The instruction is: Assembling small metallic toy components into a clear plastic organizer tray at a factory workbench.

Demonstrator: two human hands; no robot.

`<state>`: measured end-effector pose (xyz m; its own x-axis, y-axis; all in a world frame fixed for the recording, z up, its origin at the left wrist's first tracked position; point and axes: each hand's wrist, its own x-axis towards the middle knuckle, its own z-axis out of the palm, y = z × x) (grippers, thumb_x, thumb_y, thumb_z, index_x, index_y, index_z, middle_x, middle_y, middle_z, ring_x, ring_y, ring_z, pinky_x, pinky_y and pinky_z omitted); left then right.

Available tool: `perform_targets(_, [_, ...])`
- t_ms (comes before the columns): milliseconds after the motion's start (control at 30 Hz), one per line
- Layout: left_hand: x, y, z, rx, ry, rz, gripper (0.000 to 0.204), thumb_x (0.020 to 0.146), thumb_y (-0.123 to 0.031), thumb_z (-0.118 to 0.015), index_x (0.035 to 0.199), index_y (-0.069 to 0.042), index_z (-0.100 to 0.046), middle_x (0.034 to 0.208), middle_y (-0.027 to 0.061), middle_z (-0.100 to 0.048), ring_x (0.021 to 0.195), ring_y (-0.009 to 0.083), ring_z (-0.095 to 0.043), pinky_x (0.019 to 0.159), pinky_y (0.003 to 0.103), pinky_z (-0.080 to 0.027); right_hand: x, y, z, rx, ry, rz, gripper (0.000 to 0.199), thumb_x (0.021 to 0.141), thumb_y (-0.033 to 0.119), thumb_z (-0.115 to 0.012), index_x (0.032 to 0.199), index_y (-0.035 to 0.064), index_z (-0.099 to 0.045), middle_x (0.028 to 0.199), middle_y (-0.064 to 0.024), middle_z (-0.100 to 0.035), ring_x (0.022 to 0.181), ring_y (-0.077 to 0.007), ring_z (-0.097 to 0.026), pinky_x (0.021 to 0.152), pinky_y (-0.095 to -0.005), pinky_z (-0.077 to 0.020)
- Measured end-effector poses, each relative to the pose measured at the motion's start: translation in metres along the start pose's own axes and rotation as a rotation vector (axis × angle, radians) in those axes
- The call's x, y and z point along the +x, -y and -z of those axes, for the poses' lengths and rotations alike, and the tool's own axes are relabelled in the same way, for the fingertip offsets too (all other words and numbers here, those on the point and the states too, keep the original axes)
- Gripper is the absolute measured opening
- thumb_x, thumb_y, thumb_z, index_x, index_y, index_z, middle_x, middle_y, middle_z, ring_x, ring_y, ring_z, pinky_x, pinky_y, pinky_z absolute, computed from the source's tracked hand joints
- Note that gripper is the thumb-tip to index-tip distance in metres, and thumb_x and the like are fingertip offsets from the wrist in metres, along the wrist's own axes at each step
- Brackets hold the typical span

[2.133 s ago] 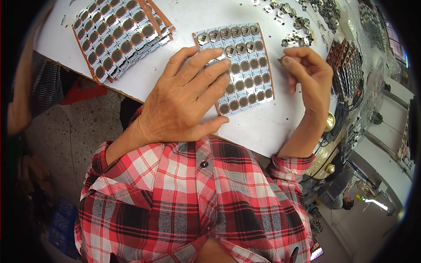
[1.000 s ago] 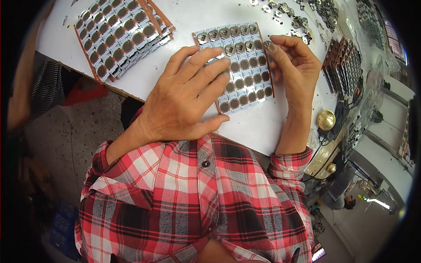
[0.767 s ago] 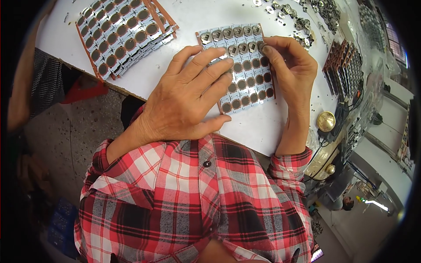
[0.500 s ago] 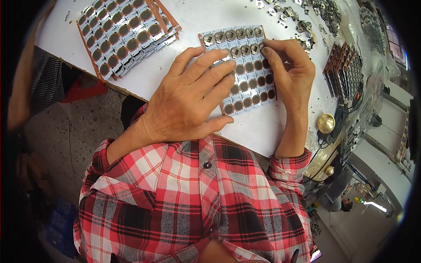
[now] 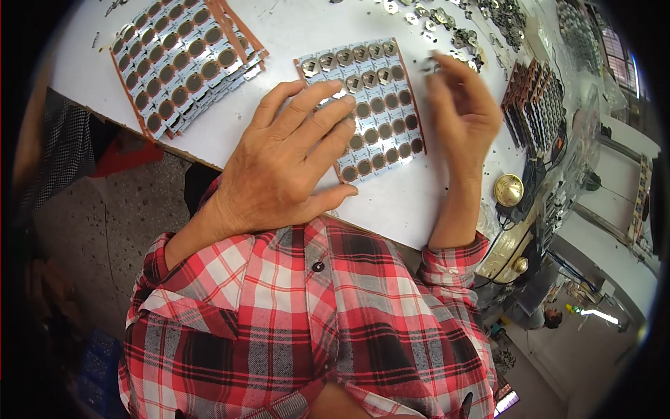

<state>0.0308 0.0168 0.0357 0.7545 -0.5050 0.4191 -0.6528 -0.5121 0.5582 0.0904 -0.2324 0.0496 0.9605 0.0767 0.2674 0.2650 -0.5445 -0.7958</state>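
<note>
A light-blue panel (image 5: 382, 143) with brown edge strips and rows of dark round pads lies on the white table. Small shiny metal discs (image 5: 360, 54) fill its far row and show along part of the second; that row's right-end pad is bare. Spread over the panel's left side is my left hand (image 5: 279, 157), open, fingertips resting on it and hiding some pads. My right hand (image 5: 464, 108) hovers just off the panel's far right corner, blurred by motion. Its thumb and forefinger are pinched round what looks like a small metal disc (image 5: 428, 65).
At the left stands a stack of similar panels (image 5: 178, 63), with another stack (image 5: 534, 105) on the right. Loose metal pieces (image 5: 481, 21) scatter across the far side of the table. A brass-coloured dome (image 5: 509, 190) sits near cables at the right.
My right hand has drawn off the panel's right edge, a small metal disc seemingly still in its fingertips, baring the row's end pad. My left hand stays on the panel. The whole view has shifted slightly.
</note>
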Motion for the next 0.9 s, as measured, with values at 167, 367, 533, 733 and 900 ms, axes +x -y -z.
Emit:
perform_targets(167, [0.0,0.0,0.0,0.01,-0.012,-0.006,0.068,0.058,-0.029,-0.091,0.114,0.003,-0.069,0.128,0.018,-0.066,0.129,0.0385,-0.058,0.108,0.055,-0.044,0.002,-0.025,0.036,-0.01,-0.203,-0.094,0.021,0.093,0.002,-0.074,0.114,0.0025,-0.075,0.086,0.0024,-0.07,0.062,-0.0011,-0.054,0.051,-0.0158,-0.0379])
perform_targets(367, [0.001,-0.001,0.001,0.019,-0.007,0.001,0.067,0.058,-0.028,-0.091,0.113,0.003,-0.069,0.128,0.0177,-0.066,0.128,0.0386,-0.059,0.107,0.054,-0.044,-0.002,-0.015,0.021,0.081,-0.094,-0.119,0.014,0.094,0.003,-0.073,0.108,0.0011,-0.075,0.085,0.0032,-0.069,0.067,-0.0011,-0.056,0.058,-0.0169,-0.0415])
perform_targets(533, [-0.001,-0.001,0.0,0.025,-0.017,0.004,0.068,0.056,-0.027,-0.091,0.113,0.003,-0.069,0.127,0.0175,-0.066,0.127,0.0385,-0.059,0.107,0.054,-0.045,-0.001,-0.019,0.016,0.001,-0.105,-0.097,0.012,0.095,0.003,-0.072,0.106,0.0009,-0.076,0.085,0.0033,-0.069,0.068,-0.0014,-0.056,0.06,-0.0168,-0.0422])
perform_targets(733, [-0.001,0.0,0.0,0.012,-0.025,-0.003,0.068,0.056,-0.027,-0.09,0.113,0.003,-0.069,0.126,0.0176,-0.066,0.127,0.0385,-0.059,0.107,0.054,-0.045,0.004,-0.005,0.002,-0.181,0.042,0.12,0.025,0.091,-0.004,-0.07,0.112,0.0057,-0.076,0.096,0.0015,-0.066,0.074,-0.0035,-0.053,0.064,-0.019,-0.0426])
perform_targets(900, [-0.002,0.0,-0.001,0.021,-0.029,-0.001,0.068,0.057,-0.027,-0.09,0.113,0.003,-0.069,0.126,0.0177,-0.066,0.127,0.0383,-0.058,0.107,0.054,-0.045,0.008,-0.011,0.001,-0.268,0.081,0.183,0.017,0.093,-0.003,-0.068,0.107,0.0047,-0.075,0.097,0.0007,-0.067,0.074,-0.0045,-0.056,0.063,-0.0197,-0.0439])
